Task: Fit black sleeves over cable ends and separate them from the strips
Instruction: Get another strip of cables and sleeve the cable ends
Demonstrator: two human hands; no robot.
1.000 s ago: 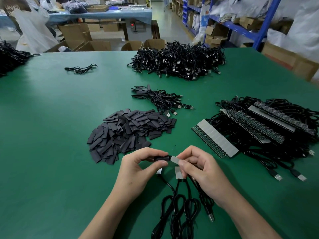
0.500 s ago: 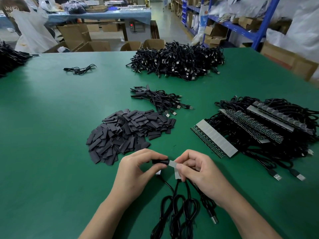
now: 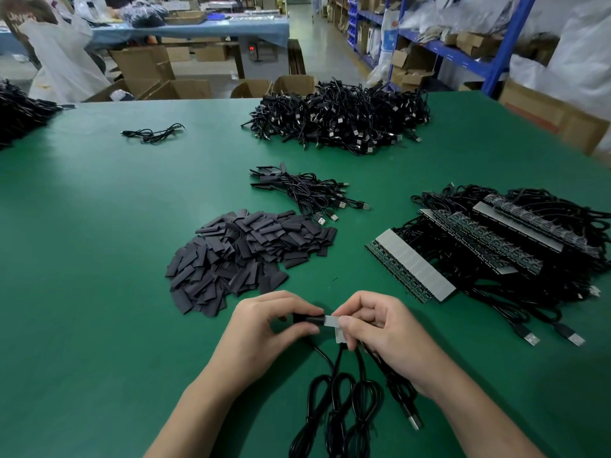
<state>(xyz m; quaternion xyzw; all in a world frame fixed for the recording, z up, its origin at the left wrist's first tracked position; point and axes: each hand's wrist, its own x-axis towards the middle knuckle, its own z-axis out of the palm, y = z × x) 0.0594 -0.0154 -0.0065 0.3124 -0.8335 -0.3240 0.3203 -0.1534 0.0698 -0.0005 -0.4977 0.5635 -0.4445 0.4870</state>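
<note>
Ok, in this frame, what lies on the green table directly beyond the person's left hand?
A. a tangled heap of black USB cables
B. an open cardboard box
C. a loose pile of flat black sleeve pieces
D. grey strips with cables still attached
C: the loose pile of flat black sleeve pieces sits on the green table just past the left hand; the grey strips with attached cables lie off to the right.

Open green table to the left, crowded to the right and ahead

Bare table (image 3: 82, 259) wide open across the left side, up to a lone cable (image 3: 153, 133) far off. Straight ahead of the hands, blocked by the sleeve pile (image 3: 244, 249); beyond it, a small cable bundle (image 3: 307, 191) and the big cable heap (image 3: 337, 122). Right side filled by strips with cables (image 3: 496, 249); narrow green lane between sleeve pile and strips.
</note>
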